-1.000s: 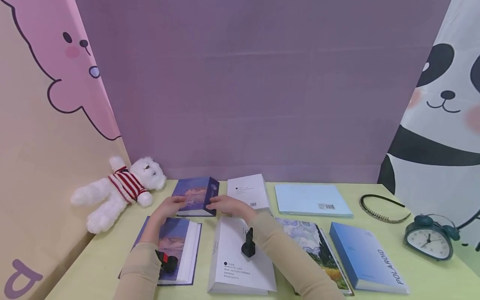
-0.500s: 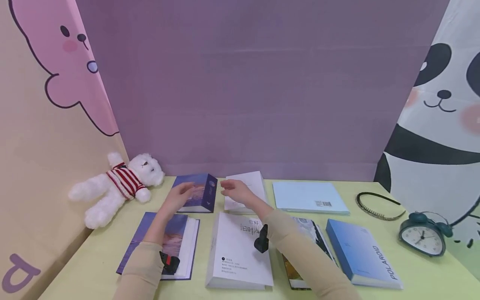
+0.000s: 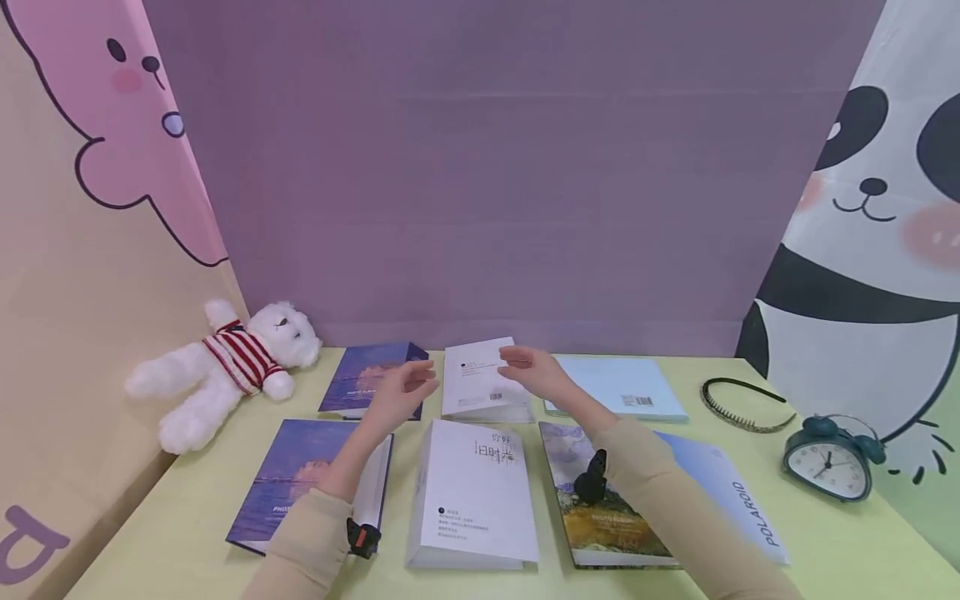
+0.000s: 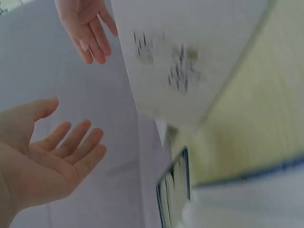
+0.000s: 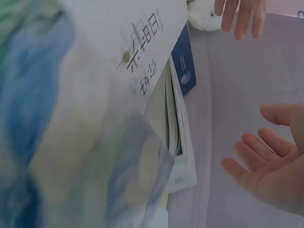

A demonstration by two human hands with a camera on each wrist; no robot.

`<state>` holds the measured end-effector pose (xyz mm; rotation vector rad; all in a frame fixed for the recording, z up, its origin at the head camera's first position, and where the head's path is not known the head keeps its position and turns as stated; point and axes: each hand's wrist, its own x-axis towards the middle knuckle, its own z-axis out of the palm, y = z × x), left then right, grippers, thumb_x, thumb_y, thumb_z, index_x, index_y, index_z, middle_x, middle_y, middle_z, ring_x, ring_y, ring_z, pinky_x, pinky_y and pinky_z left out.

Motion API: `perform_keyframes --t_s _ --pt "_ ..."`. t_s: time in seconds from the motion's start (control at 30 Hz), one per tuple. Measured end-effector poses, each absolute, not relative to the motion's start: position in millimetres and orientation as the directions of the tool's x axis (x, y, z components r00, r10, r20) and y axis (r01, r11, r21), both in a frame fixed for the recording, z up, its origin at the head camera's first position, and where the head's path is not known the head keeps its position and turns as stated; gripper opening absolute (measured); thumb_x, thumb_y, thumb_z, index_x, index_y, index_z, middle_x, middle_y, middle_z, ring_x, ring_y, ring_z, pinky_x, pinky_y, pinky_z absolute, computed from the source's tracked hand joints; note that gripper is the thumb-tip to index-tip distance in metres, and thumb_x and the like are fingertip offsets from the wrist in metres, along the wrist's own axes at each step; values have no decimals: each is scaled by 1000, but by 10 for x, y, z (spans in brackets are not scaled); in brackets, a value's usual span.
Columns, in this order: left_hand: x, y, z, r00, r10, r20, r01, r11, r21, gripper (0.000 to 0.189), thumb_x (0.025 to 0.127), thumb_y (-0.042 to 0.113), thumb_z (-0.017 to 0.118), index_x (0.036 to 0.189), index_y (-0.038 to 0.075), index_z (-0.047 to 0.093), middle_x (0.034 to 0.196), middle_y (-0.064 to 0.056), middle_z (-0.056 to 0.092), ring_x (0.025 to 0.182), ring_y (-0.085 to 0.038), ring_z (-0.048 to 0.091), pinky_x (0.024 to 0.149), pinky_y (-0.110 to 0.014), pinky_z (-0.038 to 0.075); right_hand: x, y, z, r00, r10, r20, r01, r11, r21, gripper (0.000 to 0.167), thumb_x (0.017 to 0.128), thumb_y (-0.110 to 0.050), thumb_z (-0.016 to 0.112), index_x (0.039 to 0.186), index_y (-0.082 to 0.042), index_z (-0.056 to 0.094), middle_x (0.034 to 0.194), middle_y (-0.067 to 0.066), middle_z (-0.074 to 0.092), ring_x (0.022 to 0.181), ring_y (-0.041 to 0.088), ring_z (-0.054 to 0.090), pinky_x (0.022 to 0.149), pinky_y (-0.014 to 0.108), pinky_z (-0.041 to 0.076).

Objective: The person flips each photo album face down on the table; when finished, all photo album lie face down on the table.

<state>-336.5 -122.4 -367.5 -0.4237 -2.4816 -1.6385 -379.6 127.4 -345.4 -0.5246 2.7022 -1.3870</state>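
Both hands hover above the books with nothing in them, fingers loosely bent. My left hand (image 3: pixel 399 398) is in front of the back purple photo album (image 3: pixel 352 377), hiding part of it. To the right, my right hand (image 3: pixel 542 377) is over the gap between the back white book (image 3: pixel 471 379) and the light blue album (image 3: pixel 618 385). Another white book (image 3: pixel 472 500) lies in front, between the forearms. In the left wrist view the left hand (image 4: pixel 52 161) shows its palm and spread fingers; in the right wrist view so does the right hand (image 5: pixel 270 161).
In the front row lie a second purple album (image 3: pixel 281 475), an album with a painted cover (image 3: pixel 600 529) and a blue Polaroid book (image 3: pixel 738 508). A headband (image 3: pixel 742 407) and alarm clock (image 3: pixel 828 458) are at right; a white teddy bear (image 3: pixel 240 358) lies at left.
Both hands have left the back purple album and moved right, toward the back white book. That album stays in the back row. The camera view has shifted slightly.
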Motion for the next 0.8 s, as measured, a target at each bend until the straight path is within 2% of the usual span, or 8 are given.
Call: perform_keyframes --t_s 0.23,0.4,0.57,0.8 --pt "-3215 -916 -3633 -951 193 243 300 374 878 41 92 22 61 129 6 54 120 -14 63 111 -30 59 93 -41 49 -3597 1601 -3389 -912 -353 209 -390 588 -708 49 93 -26 59 136 -5 48 138 17 49 129 34 45 102 49 41" --pt "-3138 -697 -3627 -936 251 245 325 360 875 43 91 25 61 129 5 54 120 -15 62 111 -30 60 93 -39 50 -3402 1824 -3354 -885 -370 283 -462 623 -631 47 93 -23 60 134 -2 49 134 19 52 124 37 48 101 50 41" --pt "-3085 -454 -3617 -921 305 241 343 344 874 43 92 24 61 129 4 53 121 -14 62 112 -30 59 94 -39 49 -3236 2062 -3376 -884 -364 292 -466 643 -608 47 93 -24 60 133 -1 50 133 20 53 122 39 49 100 52 42" --pt "-2985 -79 -3606 -910 372 185 322 351 879 42 92 28 61 129 10 54 125 -8 60 114 -24 57 91 -34 50 -3025 2393 -3411 -889 -376 260 -455 672 -584 50 94 -26 58 135 0 46 133 23 51 122 42 48 97 55 43"
